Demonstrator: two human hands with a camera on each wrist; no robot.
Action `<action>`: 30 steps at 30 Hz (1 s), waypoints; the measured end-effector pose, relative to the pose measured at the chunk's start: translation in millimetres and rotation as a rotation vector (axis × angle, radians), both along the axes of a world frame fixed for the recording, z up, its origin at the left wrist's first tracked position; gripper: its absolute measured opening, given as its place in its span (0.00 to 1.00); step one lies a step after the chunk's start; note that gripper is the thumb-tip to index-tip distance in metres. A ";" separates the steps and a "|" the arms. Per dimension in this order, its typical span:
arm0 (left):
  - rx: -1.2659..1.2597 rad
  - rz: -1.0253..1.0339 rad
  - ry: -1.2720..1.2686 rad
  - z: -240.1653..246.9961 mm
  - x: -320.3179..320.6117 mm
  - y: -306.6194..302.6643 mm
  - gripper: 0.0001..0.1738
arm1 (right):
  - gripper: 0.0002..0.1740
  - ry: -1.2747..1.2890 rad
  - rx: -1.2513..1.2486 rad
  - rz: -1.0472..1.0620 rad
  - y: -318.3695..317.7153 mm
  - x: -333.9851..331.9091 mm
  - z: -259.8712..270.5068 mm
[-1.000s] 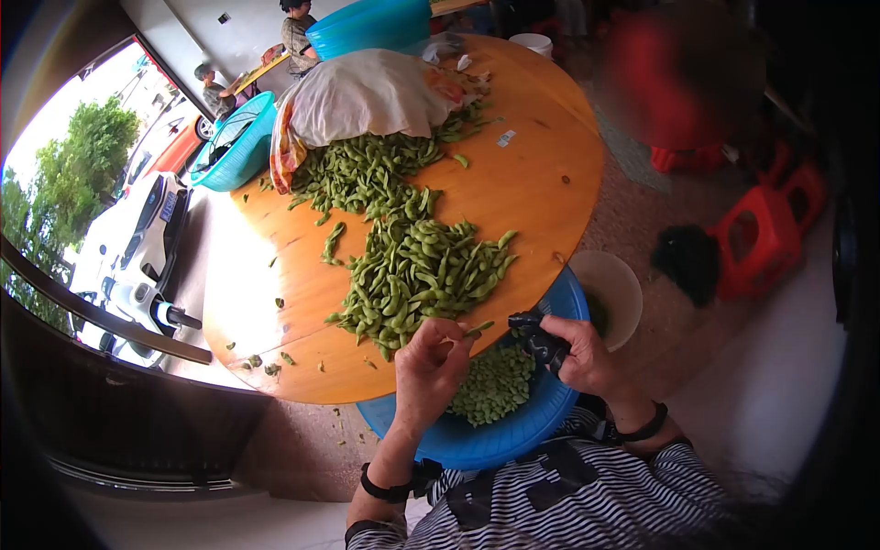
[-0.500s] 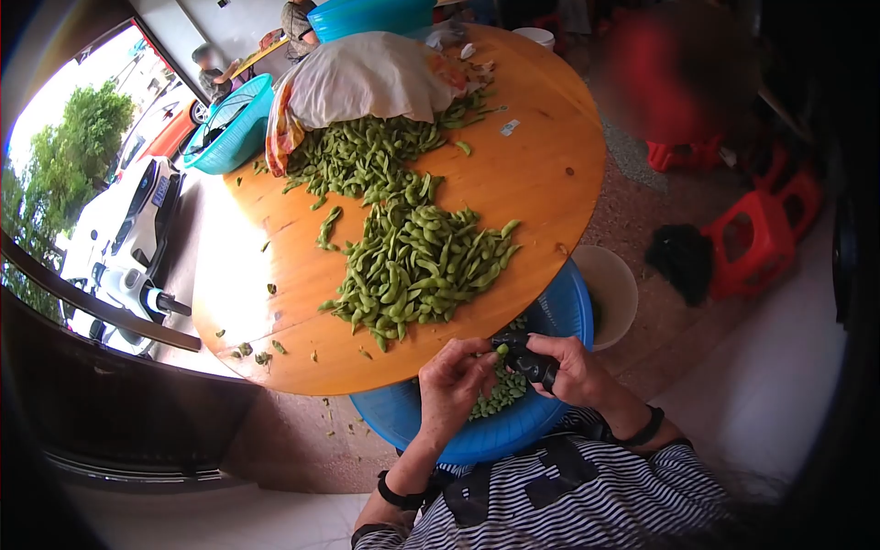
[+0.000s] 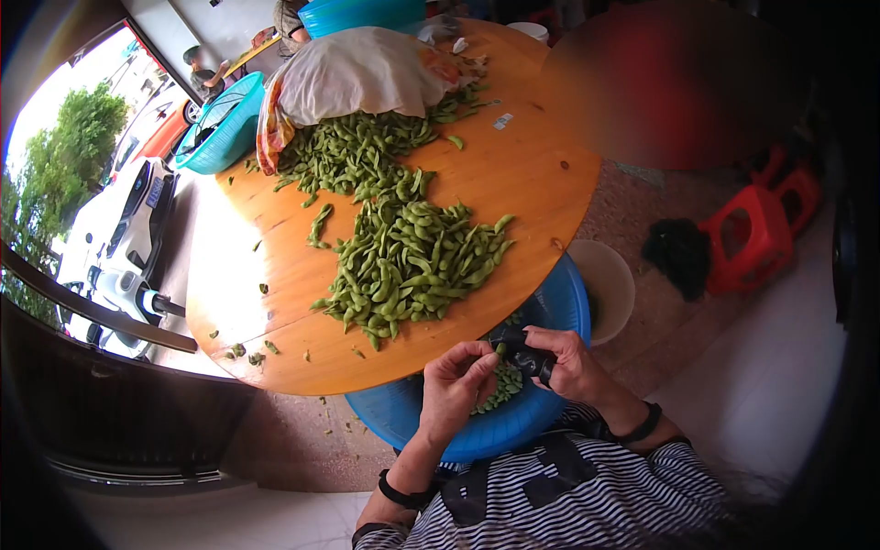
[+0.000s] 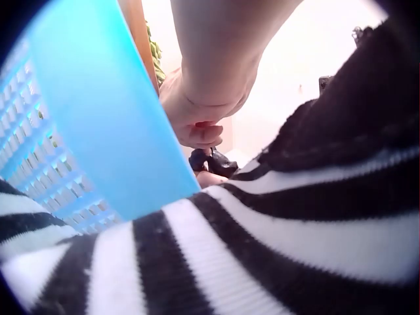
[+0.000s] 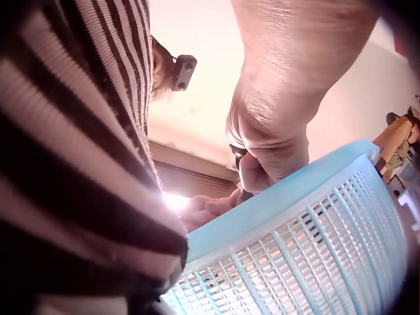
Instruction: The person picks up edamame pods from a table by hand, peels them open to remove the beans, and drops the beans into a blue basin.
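My left hand (image 3: 452, 385) pinches a small green soybean pod (image 3: 500, 349) between thumb and fingertips, over a blue plastic basket (image 3: 582, 316). From the right, my right hand (image 3: 564, 362) meets it, with shiny black coverings (image 3: 533, 360) on what look like its thumb and a finger, right at the pod's end. Shelled green beans (image 3: 502, 396) lie in the basket, partly hidden by both hands. In the left wrist view the left hand (image 4: 200, 125) is beyond the basket wall (image 4: 111, 105). The right wrist view shows the right hand (image 5: 266, 157) above the rim (image 5: 275, 200).
A heap of unshelled pods (image 3: 408, 266) covers the middle of the round wooden table (image 3: 536, 183). Farther back are a pale cloth (image 3: 357, 78) and a teal basket (image 3: 225, 128). A pale bucket (image 3: 614, 289) and a red stool (image 3: 752, 238) stand at the right.
My left hand has moved right and slightly down with the pod, bringing it to the right hand's black-covered fingers. Over the last half second the hands stay nearly still.
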State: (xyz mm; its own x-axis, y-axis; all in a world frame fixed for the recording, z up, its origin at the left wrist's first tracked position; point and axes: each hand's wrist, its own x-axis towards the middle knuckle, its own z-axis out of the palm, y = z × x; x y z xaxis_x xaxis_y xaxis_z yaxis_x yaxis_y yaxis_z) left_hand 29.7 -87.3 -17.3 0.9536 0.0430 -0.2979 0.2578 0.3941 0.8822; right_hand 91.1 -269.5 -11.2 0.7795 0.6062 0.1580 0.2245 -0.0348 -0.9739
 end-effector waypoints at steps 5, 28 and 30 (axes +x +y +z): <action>-0.439 -0.151 0.063 -11.0 1.2 5.6 0.03 | 0.17 0.762 0.171 0.162 -14.4 2.9 -0.4; -0.355 -0.099 0.080 -11.1 0.3 0.2 0.13 | 0.16 0.222 0.017 0.035 -8.1 -2.2 -11.3; -0.374 -0.105 -0.001 -25.0 -1.1 1.3 0.13 | 0.17 -0.229 -0.126 -0.035 -2.1 -9.6 -2.8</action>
State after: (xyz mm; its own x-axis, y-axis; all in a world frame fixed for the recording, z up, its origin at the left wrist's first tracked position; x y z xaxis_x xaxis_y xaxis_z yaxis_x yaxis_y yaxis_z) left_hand 28.6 -86.0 -42.3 0.9473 -0.1664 -0.2738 0.3133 0.6601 0.6827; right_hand 81.5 -271.6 -14.0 0.7526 0.6057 0.2581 0.4353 -0.1637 -0.8853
